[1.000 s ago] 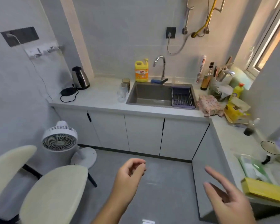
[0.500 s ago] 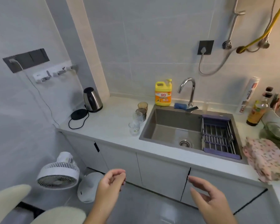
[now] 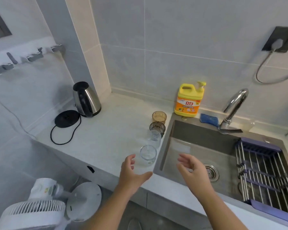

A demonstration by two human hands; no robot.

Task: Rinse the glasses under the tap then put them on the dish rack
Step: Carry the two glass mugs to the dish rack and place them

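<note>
- Since the earlier frame both hands are coming up and forward: the left hand [image 3: 131, 176] is now reaching just beside the nearest clear round glass tumbler [image 3: 148, 156], while the right hand [image 3: 191, 170] is hovering over the grey steel sink [image 3: 198, 146].
- That tumbler is standing upright on the pale stone tabletop [image 3: 115, 133], at the sink's left rim and just up and right of the left fingers [image 3: 130, 159]. These are spreading apart, empty, and this hand is the nearer one.
- The right fingers [image 3: 184, 159] are also lying loosely apart, holding nothing.
- Behind the tumbler a ribbed clear glass [image 3: 155, 138], a smoky grey glass [image 3: 157, 128] and an amber glass [image 3: 159, 116] are standing in a close row.
- Further out are the curved chrome tap [image 3: 234, 107] and the purple-framed wire dish rack [image 3: 263, 173]; nothing is blocking the reach.
</note>
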